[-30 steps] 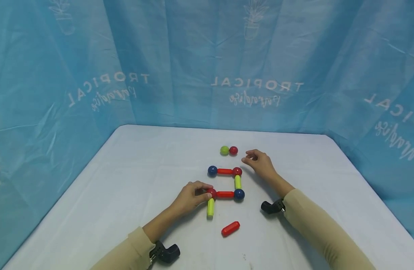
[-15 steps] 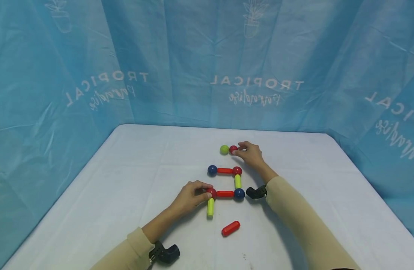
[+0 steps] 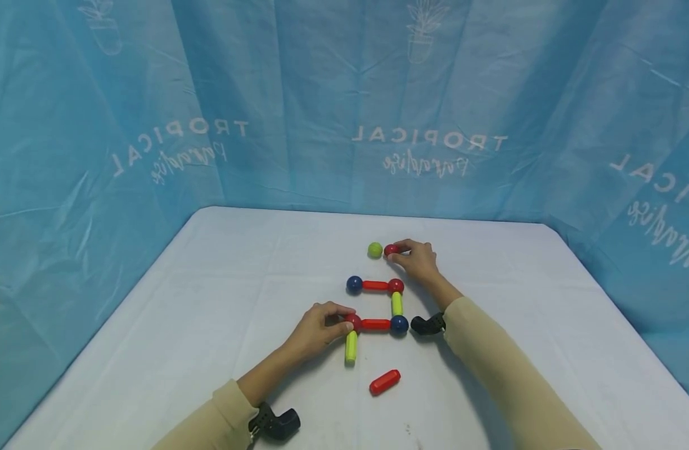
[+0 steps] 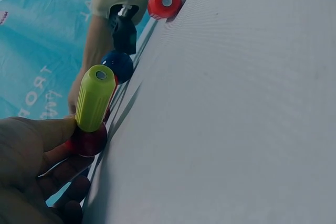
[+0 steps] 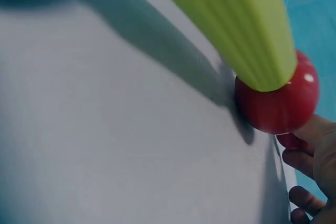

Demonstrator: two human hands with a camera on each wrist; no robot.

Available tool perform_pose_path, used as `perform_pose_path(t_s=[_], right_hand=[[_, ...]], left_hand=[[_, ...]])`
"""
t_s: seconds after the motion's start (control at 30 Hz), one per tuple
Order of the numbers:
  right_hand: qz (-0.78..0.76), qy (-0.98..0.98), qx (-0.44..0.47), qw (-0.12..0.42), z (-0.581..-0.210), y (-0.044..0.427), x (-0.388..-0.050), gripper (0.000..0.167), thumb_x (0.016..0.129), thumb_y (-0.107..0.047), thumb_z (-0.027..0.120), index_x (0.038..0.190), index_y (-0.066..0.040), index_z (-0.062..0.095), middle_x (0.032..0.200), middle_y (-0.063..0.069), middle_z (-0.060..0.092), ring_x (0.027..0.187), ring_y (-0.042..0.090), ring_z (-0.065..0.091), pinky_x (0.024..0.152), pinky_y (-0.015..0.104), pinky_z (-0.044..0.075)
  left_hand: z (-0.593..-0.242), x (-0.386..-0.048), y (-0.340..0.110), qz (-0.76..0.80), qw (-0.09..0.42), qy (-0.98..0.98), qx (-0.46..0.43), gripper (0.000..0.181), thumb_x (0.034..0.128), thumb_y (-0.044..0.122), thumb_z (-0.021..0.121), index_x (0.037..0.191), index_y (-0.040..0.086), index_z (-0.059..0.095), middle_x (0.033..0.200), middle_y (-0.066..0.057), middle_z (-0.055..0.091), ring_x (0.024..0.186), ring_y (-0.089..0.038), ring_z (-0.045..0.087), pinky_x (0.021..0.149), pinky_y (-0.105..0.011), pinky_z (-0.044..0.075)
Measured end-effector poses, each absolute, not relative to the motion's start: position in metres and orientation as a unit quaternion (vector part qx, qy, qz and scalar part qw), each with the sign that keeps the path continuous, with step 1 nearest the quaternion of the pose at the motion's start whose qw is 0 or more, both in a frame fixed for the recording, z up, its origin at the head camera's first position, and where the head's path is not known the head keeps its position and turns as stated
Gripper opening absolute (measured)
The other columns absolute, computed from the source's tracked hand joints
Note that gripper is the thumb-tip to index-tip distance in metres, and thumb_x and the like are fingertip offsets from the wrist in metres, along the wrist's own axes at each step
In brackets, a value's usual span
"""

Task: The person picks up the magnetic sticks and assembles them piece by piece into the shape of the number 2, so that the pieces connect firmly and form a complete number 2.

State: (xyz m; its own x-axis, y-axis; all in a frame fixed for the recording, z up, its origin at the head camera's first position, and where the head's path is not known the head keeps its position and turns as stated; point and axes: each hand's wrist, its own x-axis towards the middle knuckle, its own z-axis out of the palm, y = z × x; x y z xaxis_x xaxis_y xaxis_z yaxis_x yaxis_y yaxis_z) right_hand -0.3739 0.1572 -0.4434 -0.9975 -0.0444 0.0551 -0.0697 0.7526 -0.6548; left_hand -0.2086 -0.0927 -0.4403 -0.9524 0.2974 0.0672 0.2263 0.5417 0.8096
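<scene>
My left hand (image 3: 316,329) pinches a red ball (image 4: 90,143) at the near left corner of a joined shape of balls and rods. From that ball a yellow-green rod (image 3: 351,348) points toward me, a metal disc in its end. A red rod (image 3: 375,324) links it to a blue ball (image 3: 399,324). Another yellow-green rod (image 3: 397,304) runs back to a red ball (image 3: 396,285), then a red rod (image 3: 375,285) to a blue ball (image 3: 354,284). Beyond the shape, my right hand (image 3: 420,261) pinches a separate red ball (image 3: 390,250), just right of a green ball (image 3: 375,250).
A loose red rod (image 3: 385,382) lies on the white table (image 3: 254,262) nearer to me. Blue printed curtains (image 3: 322,94) hang behind and at both sides. A black wrist camera (image 3: 281,425) sits under the left sleeve, another camera (image 3: 427,324) under the right.
My right hand has reached forward and left to the far red ball and taken hold of it. A small gap has opened between that ball and the green one. The left hand stays put.
</scene>
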Motion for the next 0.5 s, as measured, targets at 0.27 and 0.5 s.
perform_pose_path(t_s=[0.27, 0.5], right_hand=[[0.384, -0.922, 0.038, 0.034, -0.423, 0.175, -0.323, 0.045, 0.084, -0.036, 0.068, 0.124, -0.017, 0.059, 0.121, 0.006, 0.061, 0.119, 0.028, 0.046, 0.095, 0.048, 0.040], [0.420, -0.902, 0.082, 0.051, -0.407, 0.163, -0.234, 0.043, 0.080, -0.037, 0.073, 0.119, -0.022, 0.063, 0.113, 0.002, 0.060, 0.111, 0.025, 0.045, 0.089, 0.042, 0.043]], left_hand=[[-0.439, -0.208, -0.089, 0.450, 0.032, 0.882, 0.132, 0.029, 0.0842, 0.020, 0.069, 0.113, 0.017, 0.069, 0.107, 0.002, 0.068, 0.100, -0.016, 0.053, 0.089, -0.037, 0.043], [-0.438, -0.209, -0.088, 0.453, 0.030, 0.881, 0.133, 0.027, 0.0844, 0.020, 0.069, 0.111, 0.017, 0.069, 0.105, 0.003, 0.068, 0.097, -0.015, 0.052, 0.086, -0.034, 0.041]])
